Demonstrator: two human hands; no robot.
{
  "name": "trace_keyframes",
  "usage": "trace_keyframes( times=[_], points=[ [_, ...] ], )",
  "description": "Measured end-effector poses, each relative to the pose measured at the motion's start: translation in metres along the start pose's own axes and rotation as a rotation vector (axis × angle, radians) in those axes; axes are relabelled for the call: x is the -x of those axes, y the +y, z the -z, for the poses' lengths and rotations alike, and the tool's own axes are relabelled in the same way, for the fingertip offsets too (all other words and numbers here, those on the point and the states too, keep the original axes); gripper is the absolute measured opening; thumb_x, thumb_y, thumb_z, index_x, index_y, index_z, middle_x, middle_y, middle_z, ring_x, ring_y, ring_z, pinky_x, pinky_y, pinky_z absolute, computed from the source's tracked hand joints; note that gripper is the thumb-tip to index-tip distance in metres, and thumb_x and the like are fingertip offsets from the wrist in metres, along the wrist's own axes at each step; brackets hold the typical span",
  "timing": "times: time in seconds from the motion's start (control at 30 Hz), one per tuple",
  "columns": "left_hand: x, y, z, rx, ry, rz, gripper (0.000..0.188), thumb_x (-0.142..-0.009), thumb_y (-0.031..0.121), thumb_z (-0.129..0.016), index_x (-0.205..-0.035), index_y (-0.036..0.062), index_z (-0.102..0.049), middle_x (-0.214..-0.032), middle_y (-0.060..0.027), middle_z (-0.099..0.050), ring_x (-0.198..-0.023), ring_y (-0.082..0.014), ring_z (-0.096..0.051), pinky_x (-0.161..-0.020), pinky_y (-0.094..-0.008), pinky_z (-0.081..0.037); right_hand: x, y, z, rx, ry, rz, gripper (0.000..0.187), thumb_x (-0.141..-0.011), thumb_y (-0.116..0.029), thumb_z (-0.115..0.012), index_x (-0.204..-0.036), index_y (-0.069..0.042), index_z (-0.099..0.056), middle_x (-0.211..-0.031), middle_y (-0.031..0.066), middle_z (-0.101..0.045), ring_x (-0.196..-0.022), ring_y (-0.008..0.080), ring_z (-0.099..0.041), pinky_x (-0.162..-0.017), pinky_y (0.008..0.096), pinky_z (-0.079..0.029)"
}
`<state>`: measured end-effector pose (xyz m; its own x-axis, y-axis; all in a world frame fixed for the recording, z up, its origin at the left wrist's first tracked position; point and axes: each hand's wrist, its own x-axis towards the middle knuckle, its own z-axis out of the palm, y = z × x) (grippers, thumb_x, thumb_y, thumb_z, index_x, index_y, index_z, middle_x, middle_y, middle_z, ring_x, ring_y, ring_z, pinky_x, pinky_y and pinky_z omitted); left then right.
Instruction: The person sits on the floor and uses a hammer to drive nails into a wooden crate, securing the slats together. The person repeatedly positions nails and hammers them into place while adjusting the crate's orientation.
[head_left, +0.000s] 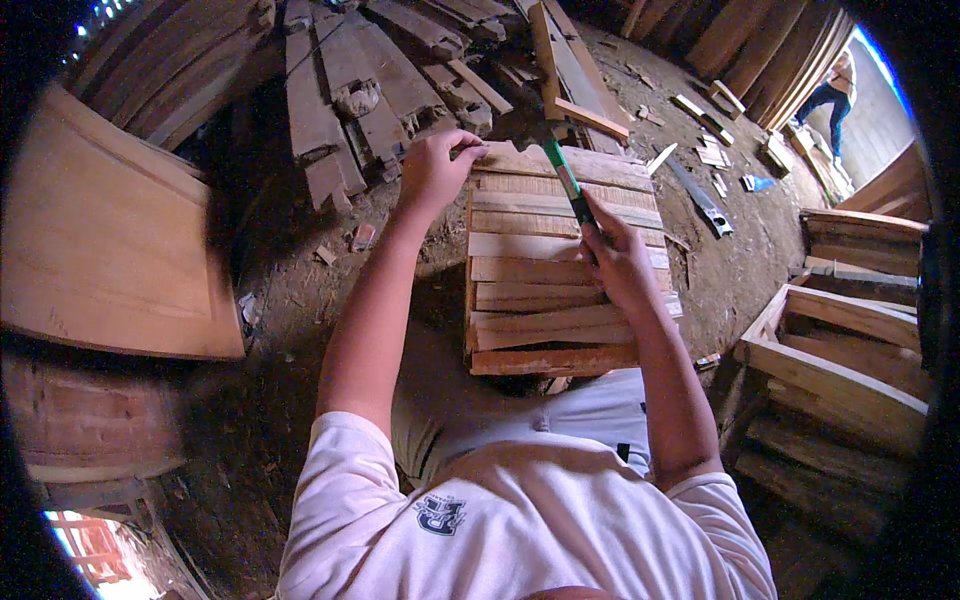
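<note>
Slats (530, 246) nr hands (622, 262); R w/ grn tool (564, 172).

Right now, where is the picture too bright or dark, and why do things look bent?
In the head view, glare washes out the lower-left opening, and shadow darkens the ground left of the slatted wooden piece; that view's wide fisheye lens bends straight edges near its rim, probably bowing the large wooden panel.

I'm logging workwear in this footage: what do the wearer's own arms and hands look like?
Pale, plain short sleeves leave both forearms uncovered. The left hand and right hand wear no gloves, and I see no watch or bracelet.
</note>
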<state>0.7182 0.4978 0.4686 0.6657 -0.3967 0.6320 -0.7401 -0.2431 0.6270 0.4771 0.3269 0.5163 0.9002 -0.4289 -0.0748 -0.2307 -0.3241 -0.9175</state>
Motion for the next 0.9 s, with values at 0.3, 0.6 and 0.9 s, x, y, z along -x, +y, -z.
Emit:
trace_keyframes(
  times=[0.3, 0.6, 0.9],
  points=[
    [0.0, 0.005, -0.002, 0.062, 0.027, -0.002, 0.017, -0.088, 0.022, -0.077, -0.093, 0.0055, -0.078, -0.082, -0.0138, -0.075, -0.071, -0.0265, -0.073, -0.065, -0.0353, -0.054, 0.001, 0.004, 0.001, -0.092, -0.008, 0.015, 0.047, -0.105, -0.017, -0.057, -0.152, -0.011, -0.05, -0.076, -0.0052, -0.054, -0.065, 0.0068, -0.047, -0.056, 0.0269, -0.042],
    [0.002, 0.012, 0.002, 0.032, -0.025, 0.078, 0.018, -0.088, 0.022, -0.078, -0.094, 0.0054, -0.078, -0.081, -0.0142, -0.075, -0.07, -0.0256, -0.073, -0.065, -0.0361, -0.053, -0.004, 0.012, -0.002, -0.108, 0.0, -0.015, 0.051, -0.105, -0.015, -0.057, -0.155, -0.016, -0.047, -0.074, -0.0063, -0.046, -0.058, 0.004, -0.04, -0.049, 0.0221, -0.034],
    [0.004, 0.011, -0.001, 0.058, -0.035, 0.099, 0.018, -0.091, 0.021, -0.076, -0.096, 0.0034, -0.077, -0.085, -0.0122, -0.076, -0.075, -0.0213, -0.073, -0.071, -0.033, -0.055, 0.002, 0.001, -0.001, -0.061, -0.016, -0.015, 0.051, -0.106, -0.016, -0.056, -0.155, -0.017, -0.046, -0.071, -0.0069, -0.045, -0.057, 0.0041, -0.038, -0.049, 0.0226, -0.032]
  ],
)
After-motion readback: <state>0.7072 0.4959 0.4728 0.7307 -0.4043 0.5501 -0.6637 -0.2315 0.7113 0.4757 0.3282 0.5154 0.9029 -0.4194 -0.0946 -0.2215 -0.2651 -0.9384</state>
